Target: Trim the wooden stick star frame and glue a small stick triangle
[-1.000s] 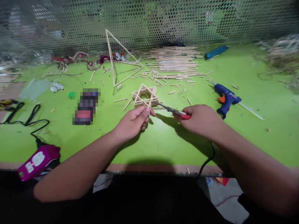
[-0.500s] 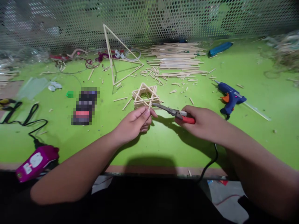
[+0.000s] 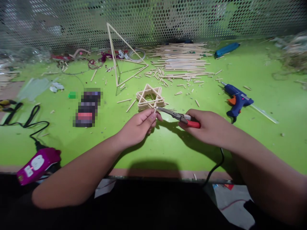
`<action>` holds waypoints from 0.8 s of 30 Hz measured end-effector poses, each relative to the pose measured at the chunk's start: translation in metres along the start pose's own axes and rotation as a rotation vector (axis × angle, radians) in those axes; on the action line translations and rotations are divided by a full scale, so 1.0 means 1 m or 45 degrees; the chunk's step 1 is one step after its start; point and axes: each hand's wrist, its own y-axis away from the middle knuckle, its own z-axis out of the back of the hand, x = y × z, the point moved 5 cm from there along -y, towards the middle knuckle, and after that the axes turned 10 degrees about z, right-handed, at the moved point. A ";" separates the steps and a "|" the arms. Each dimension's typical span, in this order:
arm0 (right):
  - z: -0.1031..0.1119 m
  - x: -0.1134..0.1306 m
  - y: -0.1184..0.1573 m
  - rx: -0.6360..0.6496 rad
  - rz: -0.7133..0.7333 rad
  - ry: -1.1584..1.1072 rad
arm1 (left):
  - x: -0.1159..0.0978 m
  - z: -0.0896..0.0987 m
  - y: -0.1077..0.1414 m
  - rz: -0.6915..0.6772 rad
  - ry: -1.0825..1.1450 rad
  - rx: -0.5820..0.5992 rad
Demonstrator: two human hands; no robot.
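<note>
My left hand (image 3: 140, 126) pinches a lower stick of a star-shaped frame of glued wooden sticks (image 3: 150, 98), which rests on the green table (image 3: 115, 150). My right hand (image 3: 206, 124) grips red-handled pliers (image 3: 178, 116), pointing left. Their metal jaws reach the stick just beside my left fingertips. My fingers hide the stick's lower part, and I cannot tell whether the jaws are closed on it.
A tall triangular stick frame (image 3: 130, 75) and a heap of loose sticks (image 3: 182, 59) lie behind the star. A blue glue gun (image 3: 238, 100) sits to the right, a magenta power socket (image 3: 38, 164) lies front left, and perforated metal mesh (image 3: 153, 19) stands along the back.
The star frame and my left hand have shifted slightly up and right. The pliers' jaws have closed the small gap to the stick by my left fingertips.
</note>
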 end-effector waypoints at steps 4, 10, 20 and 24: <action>-0.001 0.001 -0.001 -0.042 -0.123 0.058 | -0.003 0.001 0.002 -0.030 -0.069 -0.065; 0.001 0.000 -0.005 0.008 -0.285 0.133 | 0.001 0.004 -0.001 0.020 -0.025 -0.097; 0.005 -0.011 0.000 -0.049 -0.106 0.047 | 0.002 0.003 -0.002 0.050 0.247 0.029; 0.001 -0.008 0.002 -0.009 -0.038 0.031 | 0.001 0.000 -0.003 0.013 0.319 0.077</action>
